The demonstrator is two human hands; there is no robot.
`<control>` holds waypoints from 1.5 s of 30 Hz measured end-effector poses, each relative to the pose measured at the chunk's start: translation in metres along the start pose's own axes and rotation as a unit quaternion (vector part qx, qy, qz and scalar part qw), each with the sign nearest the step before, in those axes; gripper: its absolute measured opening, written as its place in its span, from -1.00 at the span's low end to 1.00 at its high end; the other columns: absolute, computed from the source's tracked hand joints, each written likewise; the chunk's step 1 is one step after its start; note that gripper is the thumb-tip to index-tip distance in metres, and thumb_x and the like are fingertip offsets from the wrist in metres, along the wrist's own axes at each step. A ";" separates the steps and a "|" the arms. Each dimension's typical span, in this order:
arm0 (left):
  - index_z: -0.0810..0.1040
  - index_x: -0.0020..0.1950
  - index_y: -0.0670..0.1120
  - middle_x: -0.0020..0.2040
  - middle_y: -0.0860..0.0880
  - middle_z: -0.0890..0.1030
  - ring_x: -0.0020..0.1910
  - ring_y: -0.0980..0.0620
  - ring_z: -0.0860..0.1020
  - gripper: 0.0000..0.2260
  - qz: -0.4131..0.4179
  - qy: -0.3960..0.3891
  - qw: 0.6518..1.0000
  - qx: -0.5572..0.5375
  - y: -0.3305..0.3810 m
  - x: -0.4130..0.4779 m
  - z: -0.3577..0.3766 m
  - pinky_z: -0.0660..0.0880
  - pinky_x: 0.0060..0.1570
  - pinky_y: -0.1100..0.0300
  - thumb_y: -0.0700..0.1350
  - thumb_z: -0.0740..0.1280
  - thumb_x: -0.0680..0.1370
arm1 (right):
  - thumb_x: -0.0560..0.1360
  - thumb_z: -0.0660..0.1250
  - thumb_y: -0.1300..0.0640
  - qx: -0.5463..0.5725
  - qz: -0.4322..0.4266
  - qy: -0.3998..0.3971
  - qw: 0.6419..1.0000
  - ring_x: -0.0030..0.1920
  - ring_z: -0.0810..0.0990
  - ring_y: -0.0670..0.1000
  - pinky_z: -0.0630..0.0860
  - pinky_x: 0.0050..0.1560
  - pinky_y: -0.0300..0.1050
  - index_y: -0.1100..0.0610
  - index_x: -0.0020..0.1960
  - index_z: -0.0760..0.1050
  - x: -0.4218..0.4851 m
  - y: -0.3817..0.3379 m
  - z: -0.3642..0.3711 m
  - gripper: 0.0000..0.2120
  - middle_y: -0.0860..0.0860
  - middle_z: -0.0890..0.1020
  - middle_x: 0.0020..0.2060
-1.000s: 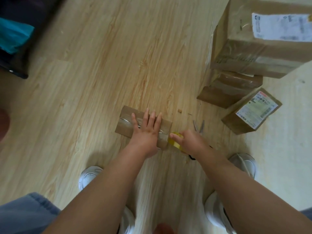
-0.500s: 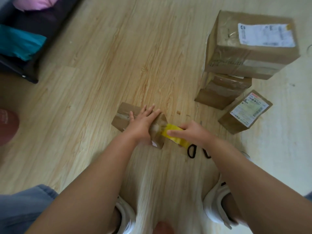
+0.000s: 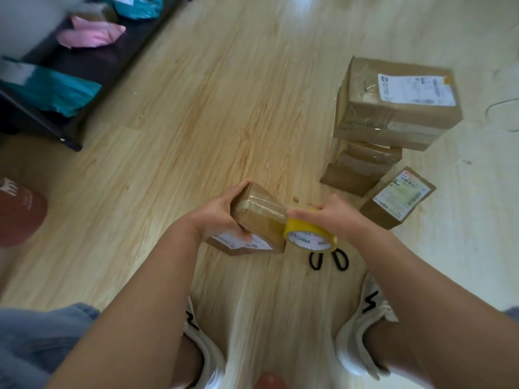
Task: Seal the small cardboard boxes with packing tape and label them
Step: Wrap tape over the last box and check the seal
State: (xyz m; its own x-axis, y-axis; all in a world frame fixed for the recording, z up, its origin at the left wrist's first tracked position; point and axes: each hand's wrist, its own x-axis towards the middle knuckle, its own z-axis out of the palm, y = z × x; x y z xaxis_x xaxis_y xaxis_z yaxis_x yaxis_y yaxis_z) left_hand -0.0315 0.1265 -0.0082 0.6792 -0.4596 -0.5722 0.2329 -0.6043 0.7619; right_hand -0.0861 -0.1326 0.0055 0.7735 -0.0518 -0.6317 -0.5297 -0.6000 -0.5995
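Observation:
My left hand grips a small brown cardboard box, tipped up on end above the wooden floor. Clear tape runs across the box's upper face, and a white label shows on its lower side. My right hand holds a yellow roll of packing tape pressed against the box's right edge. Black-handled scissors lie on the floor just under the roll, their blades hidden by it.
A stack of taped cardboard boxes stands at the right, with a labelled small box leaning beside it. A dark low bench with teal and pink bags fills the upper left. A reddish round object sits at the left edge. My shoes are below.
The box lay flat under my left palm; now my left hand has lifted and turned it on end. The tape roll came up with my right hand around the box's end.

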 end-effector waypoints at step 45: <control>-0.46 0.51 0.12 0.57 -0.06 -0.40 0.54 -0.07 -0.42 0.03 0.036 0.142 0.873 0.466 -0.034 0.006 0.069 -0.40 0.47 -0.09 0.40 0.29 0.44 | 0.37 0.42 -0.39 -0.103 0.008 0.073 0.992 -0.50 0.22 -0.04 0.14 -0.40 -0.12 0.08 -0.39 0.26 0.025 0.018 0.056 -0.39 -0.04 0.25 -0.53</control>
State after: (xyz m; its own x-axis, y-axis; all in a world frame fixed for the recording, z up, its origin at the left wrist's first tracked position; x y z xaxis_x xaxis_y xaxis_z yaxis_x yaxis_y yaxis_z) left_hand -0.0833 0.0993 -0.0585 0.8448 -0.4181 -0.3338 -0.3943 -0.9083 0.1400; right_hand -0.0962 -0.1003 -0.0487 0.8153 -0.1693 -0.5537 -0.4725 -0.7473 -0.4672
